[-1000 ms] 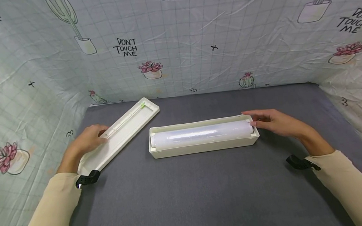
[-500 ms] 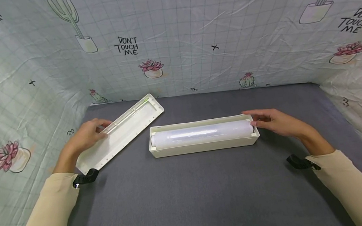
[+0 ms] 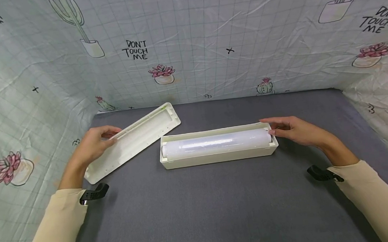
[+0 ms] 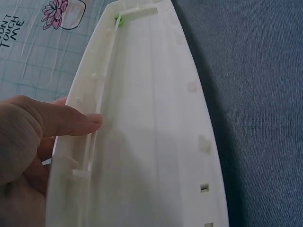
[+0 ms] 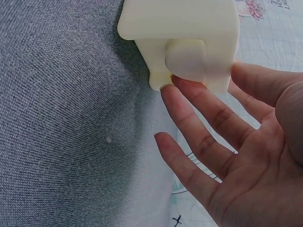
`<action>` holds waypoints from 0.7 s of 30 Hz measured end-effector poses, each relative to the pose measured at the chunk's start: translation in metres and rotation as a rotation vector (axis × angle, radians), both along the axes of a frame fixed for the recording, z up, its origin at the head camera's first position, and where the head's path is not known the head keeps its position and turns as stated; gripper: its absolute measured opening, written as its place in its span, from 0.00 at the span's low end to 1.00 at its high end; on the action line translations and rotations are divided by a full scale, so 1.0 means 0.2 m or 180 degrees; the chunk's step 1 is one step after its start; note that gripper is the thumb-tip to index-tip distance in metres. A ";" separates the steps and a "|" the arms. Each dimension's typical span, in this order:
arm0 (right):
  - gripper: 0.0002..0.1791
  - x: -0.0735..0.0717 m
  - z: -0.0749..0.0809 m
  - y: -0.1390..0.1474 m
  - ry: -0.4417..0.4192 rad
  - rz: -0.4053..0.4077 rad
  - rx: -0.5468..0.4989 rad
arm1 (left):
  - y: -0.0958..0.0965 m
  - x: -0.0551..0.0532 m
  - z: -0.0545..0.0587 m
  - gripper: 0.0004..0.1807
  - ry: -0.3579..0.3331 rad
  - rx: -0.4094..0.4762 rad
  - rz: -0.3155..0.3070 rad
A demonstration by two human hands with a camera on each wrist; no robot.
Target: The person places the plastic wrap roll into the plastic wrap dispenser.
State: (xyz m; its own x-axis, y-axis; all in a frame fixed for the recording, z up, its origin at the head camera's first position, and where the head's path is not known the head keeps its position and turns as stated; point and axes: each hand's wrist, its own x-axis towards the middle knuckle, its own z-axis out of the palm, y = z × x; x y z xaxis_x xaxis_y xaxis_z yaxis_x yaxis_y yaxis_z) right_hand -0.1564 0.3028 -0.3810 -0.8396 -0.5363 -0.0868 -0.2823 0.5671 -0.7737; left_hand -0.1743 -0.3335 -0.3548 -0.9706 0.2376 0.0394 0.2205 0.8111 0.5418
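Tilted at the left in the head view is the white plastic lid (image 3: 140, 139) of a cling film dispenser, its hollow inside showing. My left hand (image 3: 93, 145) holds it by the long left edge, the thumb (image 4: 87, 122) laid over the inner side and the other fingers partly hidden behind. The dispenser box (image 3: 218, 158) rests uncovered on the table with a roll of cling film (image 3: 213, 144) inside. At its right end my right hand (image 3: 293, 129) touches the corner, its fingers (image 5: 189, 118) spread and mostly straight in the right wrist view.
Dark grey cloth covers the table (image 3: 205, 212). A printed fabric backdrop (image 3: 207, 39) with cactus drawings stands behind it and along both sides. Black wrist straps (image 3: 94, 193) sit at the cuffs of the pale sleeves.
The lid has shifted to the right and turned flatter, its far end now closer above the box. My left hand moved along with it; the right hand and the box have stayed in place.
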 end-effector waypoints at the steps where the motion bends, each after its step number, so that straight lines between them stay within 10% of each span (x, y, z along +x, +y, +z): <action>1: 0.26 0.00 0.00 0.00 -0.0004 -0.0004 -0.0007 | 0.01 0.00 0.00 0.16 0.0020 -0.0010 0.0031; 21: 0.27 0.00 -0.01 0.00 0.0006 -0.0003 0.0084 | 0.14 -0.01 0.07 0.15 0.0193 -0.0044 0.0124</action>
